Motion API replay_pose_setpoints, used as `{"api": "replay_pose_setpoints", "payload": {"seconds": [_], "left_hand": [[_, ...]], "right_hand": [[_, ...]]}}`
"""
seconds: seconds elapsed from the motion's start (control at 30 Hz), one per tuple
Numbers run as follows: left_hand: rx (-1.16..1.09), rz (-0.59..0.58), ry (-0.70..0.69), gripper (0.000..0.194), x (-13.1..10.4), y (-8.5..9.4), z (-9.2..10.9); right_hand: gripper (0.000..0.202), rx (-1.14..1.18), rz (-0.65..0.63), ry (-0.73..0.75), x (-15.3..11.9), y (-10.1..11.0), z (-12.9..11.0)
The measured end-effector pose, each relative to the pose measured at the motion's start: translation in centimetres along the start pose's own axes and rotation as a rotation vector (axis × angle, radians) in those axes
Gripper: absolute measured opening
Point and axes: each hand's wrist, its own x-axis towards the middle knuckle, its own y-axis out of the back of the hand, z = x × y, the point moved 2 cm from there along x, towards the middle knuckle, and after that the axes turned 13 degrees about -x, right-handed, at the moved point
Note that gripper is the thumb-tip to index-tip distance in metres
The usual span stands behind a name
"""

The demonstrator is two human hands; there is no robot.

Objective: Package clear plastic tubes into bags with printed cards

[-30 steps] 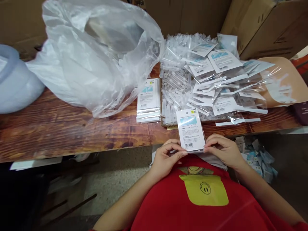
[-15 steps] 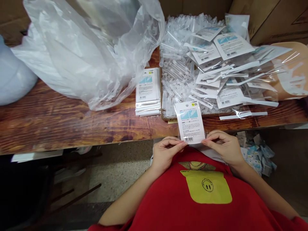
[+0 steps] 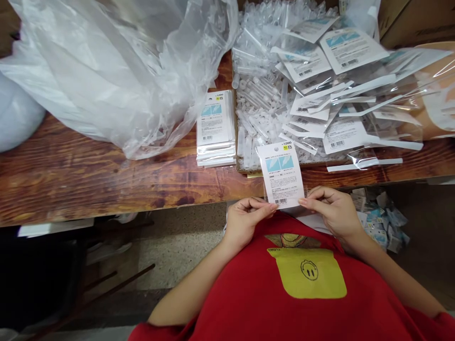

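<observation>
Your left hand (image 3: pixel 245 218) and right hand (image 3: pixel 332 211) each pinch a lower corner of the white, rectangular, blue-printed card (image 3: pixel 283 182) — its top visually overlapping the shallow brown cardboard tray (image 3: pixel 249 171).

left of the held card (image 3: pixel 282 175), a table (image 3: pixel 142 182) strip is running free; bag (image 3: pixel 135 90), stacked cards (image 3: pixel 215 125) and tubes (image 3: pixel 261 94) are crowding behind it.
</observation>
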Motion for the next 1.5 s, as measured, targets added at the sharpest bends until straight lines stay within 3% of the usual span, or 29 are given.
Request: {"api": "replay_pose_setpoints", "payload": {"seconds": [0.27,0.47,0.53,0.6,0.7,0.77,0.87,1.07,1.23,1.3,1.37,1.43,1.5], "left_hand": [[-0.102,0.022,0.108,0.046,-0.1,-0.1,-0.2],[-0.168,0.064,0.180,0.053,0.2,-0.5,-0.5],[-0.201,0.085,0.199,0.055,0.2,-0.7,-0.5],[-0.239,0.095,0.214,0.057,0.0,-0.9,-0.5],[-0.270,0.067,0.228,0.058,-0.3,-1.2,-0.6],[-0.283,0.033,0.242,0.056,-0.5,-1.4,-0.8],[-0.307,-0.013,0.260,0.053,-0.8,-1.7,-0.9],[-0.358,-0.081,0.265,0.049,-1.6,-1.6,0.0],[-0.290,-0.143,0.337,0.046,-2.3,-1.3,1.2],[-0.240,-0.173,0.371,0.046,-2.7,-1.3,1.8],[-0.173,-0.230,0.376,0.048,-3.0,-1.4,2.8],[-0.059,-0.345,0.247,0.050,-3.1,-1.5,4.6],[0.165,-0.460,-0.110,0.050,-3.1,-1.8,7.2]], "right_hand": [[0.042,0.002,0.000,-0.053,-0.1,-0.2,-0.4],[0.045,-0.046,-0.017,0.085,-0.3,-0.3,0.0],[0.034,-0.144,0.076,0.312,-0.7,0.0,-0.4],[0.027,-0.375,0.258,0.705,-1.5,0.4,-1.3],[0.039,-0.906,0.474,1.292,-2.6,0.5,-2.3],[0.037,-1.142,0.533,1.461,-2.5,0.3,-2.4],[0.028,-1.223,0.567,1.516,-1.7,0.1,-2.5],[0.029,-1.216,0.572,1.612,-0.7,-0.4,-3.6],[0.029,-1.241,0.583,1.752,-0.9,0.4,-5.1],[0.032,-1.253,0.546,1.698,-0.5,1.3,-5.5],[0.036,-1.242,0.438,1.548,0.2,2.2,-5.9],[0.043,-1.223,0.327,1.415,0.9,2.8,-6.5],[0.053,-1.180,0.317,1.407,1.2,2.8,-7.4]]}}
